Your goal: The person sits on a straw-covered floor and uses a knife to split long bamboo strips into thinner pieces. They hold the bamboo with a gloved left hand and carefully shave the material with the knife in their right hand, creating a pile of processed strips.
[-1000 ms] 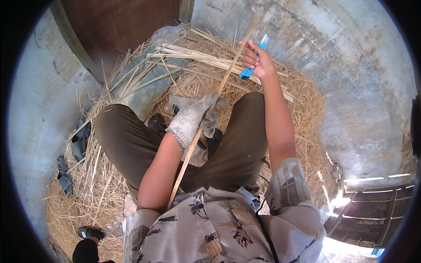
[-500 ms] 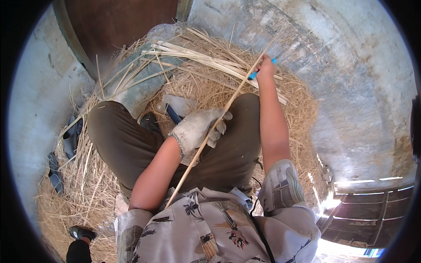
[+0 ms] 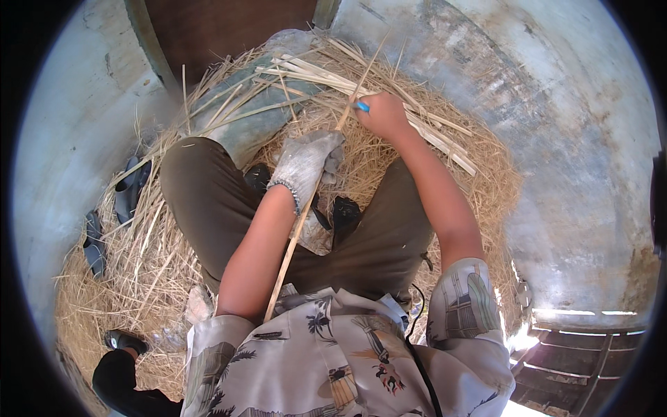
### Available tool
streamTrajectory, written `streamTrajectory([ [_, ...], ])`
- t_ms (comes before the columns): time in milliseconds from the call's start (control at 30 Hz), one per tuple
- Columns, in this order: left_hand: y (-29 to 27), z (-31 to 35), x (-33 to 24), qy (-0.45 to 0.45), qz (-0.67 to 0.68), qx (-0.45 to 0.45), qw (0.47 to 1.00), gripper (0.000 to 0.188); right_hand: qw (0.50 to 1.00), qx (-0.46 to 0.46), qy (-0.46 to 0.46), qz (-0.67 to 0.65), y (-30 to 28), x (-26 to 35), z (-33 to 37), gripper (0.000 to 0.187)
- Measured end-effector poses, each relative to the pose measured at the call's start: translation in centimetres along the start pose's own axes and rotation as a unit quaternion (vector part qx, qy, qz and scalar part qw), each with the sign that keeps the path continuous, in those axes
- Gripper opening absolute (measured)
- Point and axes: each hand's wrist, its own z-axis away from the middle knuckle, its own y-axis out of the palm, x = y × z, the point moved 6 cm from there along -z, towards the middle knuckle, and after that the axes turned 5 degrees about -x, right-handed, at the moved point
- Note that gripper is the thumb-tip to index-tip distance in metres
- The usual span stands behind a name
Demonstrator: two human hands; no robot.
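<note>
My left hand [image 3: 306, 163], in a grey-white knitted glove, is closed around a long, thin bamboo strip [image 3: 288, 254]. The strip slants from my chest, between my knees, to beyond both hands. My bare right hand [image 3: 384, 115] is closed on a blue-handled tool [image 3: 362, 106] beside the strip's far part, just past the glove. Only the handle's end shows; whether there is a blade I cannot tell. Between my legs, partly hidden by the glove, are dark shoes [image 3: 344, 212].
Split bamboo strips [image 3: 445, 142] lie in a bundle beyond my hands, on loose straw-like shavings [image 3: 139, 278]. A greenish sack-like mound [image 3: 240, 132] lies far left. Grey slippers [image 3: 94, 243] rest at the left. Another person's dark-clad leg [image 3: 114, 382] shows lower left. A pale wall [image 3: 577, 174] curves along the right.
My right hand has moved left, close to the glove, with the blue-handled tool. My left hand has shifted farther from my body along with the strip. My knees are wider apart.
</note>
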Motion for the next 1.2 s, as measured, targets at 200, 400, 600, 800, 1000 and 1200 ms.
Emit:
streamTrajectory([
  [200, 0.4, 0.4, -0.7, 0.001, -0.068, -0.067, 0.995, 0.023, 1.000, -0.010, -0.002, 0.012, 0.6, 2.0, 0.8, 0.043],
  [400, 0.6, -0.2, 0.4, 0.068, -0.184, -0.061, 0.979, 0.023, 0.991, -0.017, 0.107, 0.083, -0.1, 0.5, 0.6, 0.036],
  [600, 1.0, 0.0, 0.2, 0.133, -0.293, -0.052, 0.945, 0.033, 0.973, 0.010, 0.217, 0.083, -0.2, -3.0, -0.1, 0.033],
  [800, 3.5, 4.1, -0.8, 0.171, -0.407, -0.010, 0.897, 0.037, 0.892, -0.014, 0.451, 0.003, -1.8, -11.2, 0.3, 0.036],
  [1000, 5.2, 6.6, -1.9, 0.186, -0.478, 0.050, 0.857, 0.036, 0.829, -0.058, 0.554, -0.053, -1.1, -18.3, 3.4, 0.038],
  [1200, 3.7, 4.4, -1.1, 0.060, -0.317, 0.050, 0.945, 0.034, 0.884, -0.075, 0.455, -0.077, -1.0, -14.7, 0.8, 0.042],
])
